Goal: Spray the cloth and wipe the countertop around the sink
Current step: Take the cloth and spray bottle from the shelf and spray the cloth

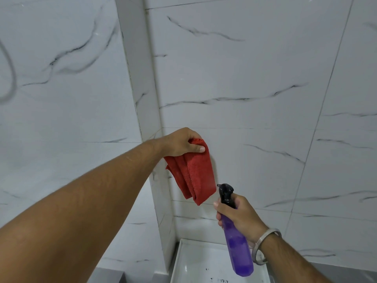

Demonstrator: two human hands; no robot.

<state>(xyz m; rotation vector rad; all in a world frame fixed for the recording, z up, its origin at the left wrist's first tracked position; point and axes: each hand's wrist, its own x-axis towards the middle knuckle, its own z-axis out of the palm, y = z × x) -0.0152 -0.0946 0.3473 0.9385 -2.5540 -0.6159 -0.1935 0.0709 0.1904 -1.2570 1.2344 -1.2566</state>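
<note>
The cloth (190, 172) hangs up and left of the spray bottle (236, 231), with the sink (183, 260) below both.

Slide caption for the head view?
Left hand holds up red cloth; right hand aims purple spray bottle at it.

Cloth (191, 174): red, soft woven fabric, ribbed texture, matt. Spray bottle (237, 248): translucent purple plastic, smooth; its spray head (226, 194) is glossy black plastic. Wall tiles (244, 78): white marble-look with grey veins, smooth, slight sheen. Sink (183, 262): white, glossy, looks ceramic. Bangle (265, 245): plain polished metal.
</note>
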